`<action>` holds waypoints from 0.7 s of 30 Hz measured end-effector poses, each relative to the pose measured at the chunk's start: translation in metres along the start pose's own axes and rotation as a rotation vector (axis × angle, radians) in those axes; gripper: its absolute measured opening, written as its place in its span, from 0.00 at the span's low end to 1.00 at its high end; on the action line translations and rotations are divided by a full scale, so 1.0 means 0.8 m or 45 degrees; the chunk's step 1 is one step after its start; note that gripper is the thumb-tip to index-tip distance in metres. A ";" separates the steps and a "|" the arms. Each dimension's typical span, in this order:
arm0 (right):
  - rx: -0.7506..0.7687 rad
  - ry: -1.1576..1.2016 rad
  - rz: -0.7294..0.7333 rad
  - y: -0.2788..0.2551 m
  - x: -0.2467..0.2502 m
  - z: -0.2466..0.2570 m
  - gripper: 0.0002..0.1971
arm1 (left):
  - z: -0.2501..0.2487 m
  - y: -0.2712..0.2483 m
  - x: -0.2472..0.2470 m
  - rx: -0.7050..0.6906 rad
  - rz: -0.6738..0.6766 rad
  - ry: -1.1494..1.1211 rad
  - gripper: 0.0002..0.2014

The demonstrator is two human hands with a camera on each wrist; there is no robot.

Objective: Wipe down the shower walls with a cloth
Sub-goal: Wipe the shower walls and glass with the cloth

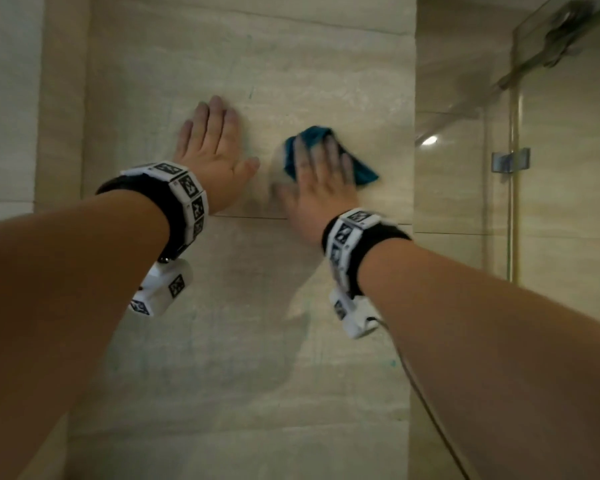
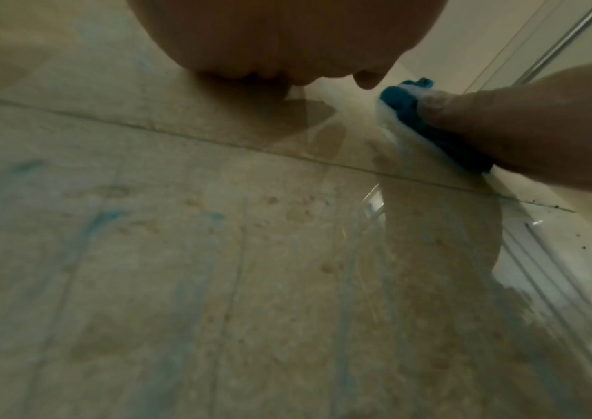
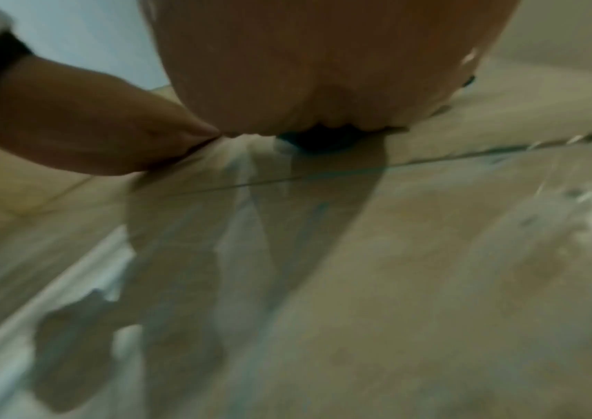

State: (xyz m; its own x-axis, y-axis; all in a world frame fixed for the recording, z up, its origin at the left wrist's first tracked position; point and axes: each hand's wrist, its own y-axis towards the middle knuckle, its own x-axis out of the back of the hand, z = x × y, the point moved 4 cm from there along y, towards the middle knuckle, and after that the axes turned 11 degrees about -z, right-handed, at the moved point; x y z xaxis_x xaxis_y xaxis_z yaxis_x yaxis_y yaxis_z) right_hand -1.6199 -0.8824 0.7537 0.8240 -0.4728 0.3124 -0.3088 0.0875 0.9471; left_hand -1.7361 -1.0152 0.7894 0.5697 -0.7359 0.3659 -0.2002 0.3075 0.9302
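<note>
While the left hand (image 1: 211, 147) sits flat on the shower wall (image 1: 250, 53) with fingers straight and spread, holding nothing, the right hand (image 1: 317, 178) has the blue cloth (image 1: 314, 135) pinned under its palm and fingers against the same tile. Fingers look laid out flat over the cloth rather than balled around it, so it's more a press than a grab, though there's some motion blur there. Cloth pokes out past the fingertips and off to the pinky side, with its long way running roughly diagonal under the hand.

Both hands are just beside each other, thumbs nearly facing, left of the glass door (image 1: 565, 168). From the left wrist view you can see faint blue streaks (image 2: 101, 224) on the tile below the wrists, toward the forearm side. So my guess is the wiping hand needs to drag back toward the body, across the grout line (image 1: 250, 218) under its heel, to catch those. Right hand's clearly the one to do it.
</note>
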 end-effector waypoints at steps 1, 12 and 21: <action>0.063 0.013 0.013 -0.011 -0.006 0.018 0.40 | 0.002 0.001 0.002 -0.008 -0.004 -0.019 0.38; -0.241 0.070 0.241 -0.055 0.013 -0.091 0.39 | 0.009 -0.009 0.021 -0.046 0.008 -0.031 0.43; -0.471 0.135 0.213 -0.038 0.023 -0.087 0.43 | 0.023 -0.007 0.029 0.062 -0.010 -0.036 0.49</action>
State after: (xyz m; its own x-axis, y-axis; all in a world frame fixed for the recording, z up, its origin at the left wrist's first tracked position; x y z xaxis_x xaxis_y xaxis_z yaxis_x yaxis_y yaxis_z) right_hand -1.5620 -0.8330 0.7357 0.8273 -0.3339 0.4518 -0.2672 0.4736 0.8392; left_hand -1.7368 -1.0449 0.7929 0.5486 -0.7551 0.3588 -0.2352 0.2724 0.9330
